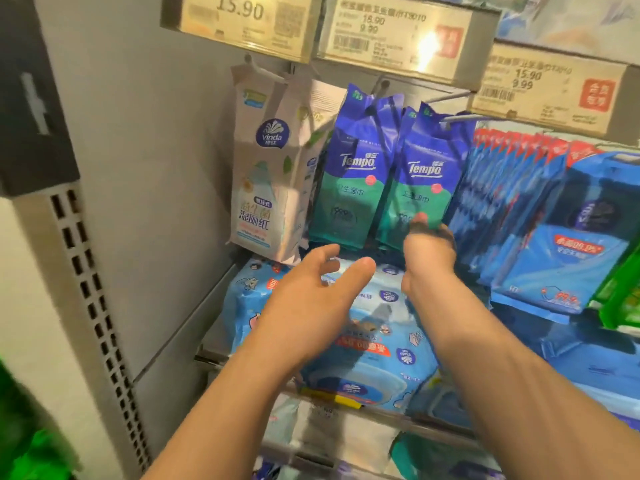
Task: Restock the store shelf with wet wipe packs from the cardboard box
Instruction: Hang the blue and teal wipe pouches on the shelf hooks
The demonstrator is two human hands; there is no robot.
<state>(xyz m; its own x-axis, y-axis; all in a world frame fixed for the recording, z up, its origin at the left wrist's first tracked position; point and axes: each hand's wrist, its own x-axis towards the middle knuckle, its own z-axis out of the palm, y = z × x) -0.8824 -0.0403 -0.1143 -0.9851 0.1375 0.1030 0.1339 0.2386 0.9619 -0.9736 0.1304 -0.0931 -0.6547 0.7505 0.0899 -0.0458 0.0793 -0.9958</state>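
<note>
Our right hand (429,251) pinches the bottom of a hanging Tempo wipe pack (420,181) — our left hand (311,289) hovers open, holding nothing, above the blue packs (363,344).

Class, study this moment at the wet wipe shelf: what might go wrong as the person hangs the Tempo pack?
1. The right hand pinches only the bottom edge of the right Tempo pack, so it might swing or slip off its peg hook.
2. The open left hand hovers close under the left Tempo pack and could knock it or the Vinda pack.
</note>
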